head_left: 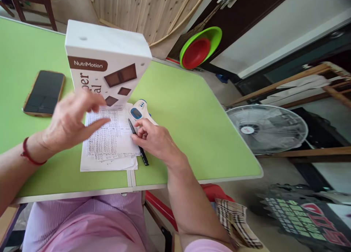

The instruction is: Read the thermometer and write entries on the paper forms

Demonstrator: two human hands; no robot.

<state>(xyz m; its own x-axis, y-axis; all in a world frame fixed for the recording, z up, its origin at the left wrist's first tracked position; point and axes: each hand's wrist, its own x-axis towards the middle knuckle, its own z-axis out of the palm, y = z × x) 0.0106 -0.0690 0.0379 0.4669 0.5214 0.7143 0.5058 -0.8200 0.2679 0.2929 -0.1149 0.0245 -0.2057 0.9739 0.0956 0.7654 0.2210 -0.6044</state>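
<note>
Right hand [155, 140] is down on the green table [192, 117], fingers curled round a black pen [138, 141]. The pen lies slanted along the right edge of the papers [109, 142], its tip up near the top corner of the sheets and its tail poking out below the hand. The grip is closed on the pen, thumb and fingertips pinching it near the middle.

Left hand [72, 120] hovers over the left half of the papers, blurred. Fingers are spread and loose, and the hand holds nothing. The forefinger points across the printed rows, just above the sheet; I cannot tell whether it touches. A red band [27, 153] circles that wrist.

The papers are a small stack covered in dense rows of print, lying flat in the middle of the table near the front edge, with the bottom sheet sticking out below the others. Right behind them stands a white box [106, 62] marked NutriMotion, upright, with brown squares pictured on its face; its bottom edge meets the top of the sheets.

Just beside the right hand, behind its knuckles, lies a white and blue thermometer [139, 111]. A phone [44, 93] lies face up, screen dark, well to the left of the box.

Off the table on the right, a fan [267, 128] stands on the floor.
</note>
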